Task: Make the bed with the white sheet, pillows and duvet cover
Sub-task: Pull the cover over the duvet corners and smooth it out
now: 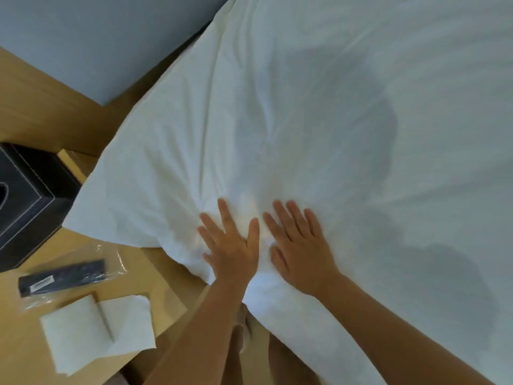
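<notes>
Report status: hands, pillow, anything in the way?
Both hands open, left hand and right hand flat, side by side on the white pillow. Pillow creased around them. Nothing on the pillow besides the hands.

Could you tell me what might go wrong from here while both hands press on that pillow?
The plump white pillow overhangs the tan wooden bedside table, so the flat left hand and right hand pushing outward could slide it off the bed. Its corner sits close to the black stitched tissue box and might nudge it. Creases fanning from the palms may set deeper wrinkles.
</notes>
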Action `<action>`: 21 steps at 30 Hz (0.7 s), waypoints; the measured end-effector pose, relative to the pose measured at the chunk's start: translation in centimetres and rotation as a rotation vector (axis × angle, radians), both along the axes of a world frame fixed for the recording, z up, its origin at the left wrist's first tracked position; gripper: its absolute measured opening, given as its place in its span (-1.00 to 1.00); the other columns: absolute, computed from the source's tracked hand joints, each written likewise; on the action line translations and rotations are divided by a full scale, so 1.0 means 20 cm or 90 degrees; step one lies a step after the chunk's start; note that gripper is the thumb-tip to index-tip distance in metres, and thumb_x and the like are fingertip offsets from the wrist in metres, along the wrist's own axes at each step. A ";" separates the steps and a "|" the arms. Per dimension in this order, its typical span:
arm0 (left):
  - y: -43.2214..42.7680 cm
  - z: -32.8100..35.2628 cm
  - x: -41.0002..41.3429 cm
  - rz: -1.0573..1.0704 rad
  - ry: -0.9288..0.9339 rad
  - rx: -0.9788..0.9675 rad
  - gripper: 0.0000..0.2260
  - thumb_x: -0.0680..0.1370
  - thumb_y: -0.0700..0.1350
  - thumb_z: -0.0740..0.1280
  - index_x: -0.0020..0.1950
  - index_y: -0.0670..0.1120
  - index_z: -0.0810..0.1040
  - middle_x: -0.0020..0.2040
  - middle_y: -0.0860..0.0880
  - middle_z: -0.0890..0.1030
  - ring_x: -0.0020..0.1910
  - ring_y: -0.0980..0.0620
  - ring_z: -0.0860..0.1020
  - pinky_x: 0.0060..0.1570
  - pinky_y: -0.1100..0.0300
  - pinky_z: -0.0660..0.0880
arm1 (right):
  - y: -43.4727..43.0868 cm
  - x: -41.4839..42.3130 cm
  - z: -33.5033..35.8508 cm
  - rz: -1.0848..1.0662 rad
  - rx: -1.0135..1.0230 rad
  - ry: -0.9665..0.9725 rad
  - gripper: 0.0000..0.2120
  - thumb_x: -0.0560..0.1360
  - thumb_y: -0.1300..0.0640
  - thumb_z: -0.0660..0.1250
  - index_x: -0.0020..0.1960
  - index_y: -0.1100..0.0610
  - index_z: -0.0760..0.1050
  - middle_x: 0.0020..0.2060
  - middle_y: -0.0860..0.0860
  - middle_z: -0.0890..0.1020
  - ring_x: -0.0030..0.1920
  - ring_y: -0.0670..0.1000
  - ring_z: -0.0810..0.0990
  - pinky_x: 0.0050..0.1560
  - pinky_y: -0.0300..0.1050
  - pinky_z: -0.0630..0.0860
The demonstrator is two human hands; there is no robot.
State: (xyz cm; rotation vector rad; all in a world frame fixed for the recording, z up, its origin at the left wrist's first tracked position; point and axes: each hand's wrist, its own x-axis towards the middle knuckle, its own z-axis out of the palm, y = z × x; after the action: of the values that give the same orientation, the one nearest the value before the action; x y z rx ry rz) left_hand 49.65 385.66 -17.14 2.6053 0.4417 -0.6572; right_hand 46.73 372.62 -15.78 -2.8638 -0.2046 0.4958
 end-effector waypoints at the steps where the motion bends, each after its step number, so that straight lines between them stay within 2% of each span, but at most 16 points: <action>1: 0.02 0.00 -0.05 0.074 0.002 -0.095 -0.27 0.55 0.22 0.15 0.55 0.03 -0.18 0.56 -0.14 -0.11 0.53 -0.16 -0.07 0.40 -0.17 0.10 | 0.01 -0.10 0.02 -0.005 -0.008 0.015 -0.47 0.49 -0.02 0.07 0.41 0.12 0.40 0.41 0.15 0.38 0.40 0.20 0.35 0.38 0.19 0.27; 3: 0.07 -0.03 -0.13 0.217 0.010 -0.208 -0.26 0.53 0.18 0.25 0.55 -0.06 -0.04 0.54 -0.16 0.06 0.50 -0.14 0.08 0.39 -0.02 0.15 | 0.02 -0.24 0.04 -0.040 -0.014 0.024 -0.46 0.47 -0.02 0.06 0.39 0.13 0.42 0.40 0.16 0.39 0.39 0.20 0.37 0.40 0.15 0.25; 5: 0.10 -0.06 -0.18 0.352 0.044 -0.227 -0.26 0.46 0.22 0.35 0.46 -0.18 0.19 0.40 -0.18 0.32 0.37 -0.19 0.33 0.30 0.00 0.32 | 0.03 -0.37 0.08 -0.114 -0.014 0.034 -0.46 0.44 0.01 0.12 0.36 0.16 0.45 0.37 0.17 0.43 0.36 0.22 0.41 0.37 0.17 0.28; 7: 0.10 -0.07 -0.22 0.517 0.137 -0.265 -0.15 0.36 0.32 0.39 0.42 -0.20 0.24 0.32 -0.15 0.40 0.28 -0.19 0.42 0.28 0.00 0.38 | 0.05 -0.51 0.12 -0.212 0.007 0.036 -0.47 0.38 0.10 0.27 0.35 0.19 0.45 0.35 0.19 0.44 0.35 0.24 0.40 0.31 0.21 0.25; 9: 0.08 -0.07 -0.25 0.638 0.257 -0.395 -0.09 0.30 0.39 0.38 0.45 -0.14 0.25 0.31 -0.11 0.44 0.24 -0.16 0.46 0.28 -0.03 0.40 | 0.10 -0.65 0.15 -0.280 0.032 0.072 -0.41 0.37 0.19 0.39 0.39 0.21 0.39 0.40 0.21 0.37 0.41 0.24 0.30 0.35 0.17 0.14; 11: 0.08 -0.09 -0.27 0.637 0.308 -0.554 -0.19 0.31 0.38 0.38 0.41 -0.05 0.33 0.27 -0.08 0.52 0.18 -0.14 0.53 0.24 -0.08 0.45 | 0.13 -0.79 0.16 -0.267 0.007 0.151 -0.35 0.49 0.12 0.32 0.51 0.15 0.16 0.51 0.14 0.10 0.51 0.20 0.04 0.44 0.05 -0.10; 13: 0.10 -0.11 -0.28 0.603 0.312 -0.622 -0.31 0.35 0.36 0.37 0.35 0.00 0.41 0.24 -0.07 0.55 0.14 -0.12 0.55 0.23 -0.09 0.45 | 0.17 -0.91 0.15 -0.264 -0.010 0.215 -0.37 0.59 0.02 0.12 0.56 0.05 -0.11 0.53 0.03 -0.19 0.53 0.07 -0.23 0.40 -0.09 -0.38; 14: 0.10 -0.12 -0.28 0.596 0.310 -0.651 -0.37 0.36 0.34 0.37 0.31 0.01 0.46 0.23 -0.06 0.56 0.14 -0.11 0.56 0.24 -0.09 0.44 | 0.19 -0.94 0.14 -0.288 -0.002 0.228 -0.38 0.60 0.00 0.08 0.56 0.02 -0.15 0.53 0.01 -0.23 0.52 0.03 -0.29 0.38 -0.13 -0.42; 16: 0.12 -0.14 -0.30 0.586 0.325 -0.732 -0.46 0.41 0.28 0.38 0.28 0.00 0.52 0.23 -0.07 0.58 0.19 -0.12 0.54 0.28 -0.10 0.41 | 0.25 -0.99 0.14 -0.354 0.035 0.235 -0.39 0.60 0.00 0.07 0.56 0.01 -0.13 0.54 -0.01 -0.20 0.52 0.00 -0.29 0.42 -0.15 -0.37; 18: 0.14 -0.14 -0.32 0.529 0.384 -0.786 -0.46 0.45 0.20 0.37 0.34 -0.04 0.48 0.28 -0.10 0.55 0.26 -0.16 0.49 0.34 -0.12 0.34 | 0.30 -1.00 0.14 -0.425 0.081 0.219 -0.42 0.60 0.03 0.12 0.55 0.05 -0.01 0.55 0.01 -0.09 0.54 0.01 -0.18 0.47 -0.10 -0.21; 21: 0.22 -0.14 -0.38 0.455 0.439 -0.711 -0.42 0.39 0.10 0.45 0.36 -0.08 0.46 0.30 -0.13 0.53 0.26 -0.14 0.49 0.34 -0.09 0.35 | 0.37 -0.99 0.14 -0.582 0.187 0.211 -0.49 0.59 0.08 0.16 0.51 0.11 0.17 0.53 0.02 0.10 0.52 0.02 0.05 0.44 -0.09 0.03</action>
State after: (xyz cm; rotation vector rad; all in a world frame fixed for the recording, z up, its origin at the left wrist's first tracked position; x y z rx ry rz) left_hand 42.00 389.97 -19.85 1.0323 0.8290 -1.0886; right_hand 26.86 380.05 -13.04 -2.2077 0.9480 0.6379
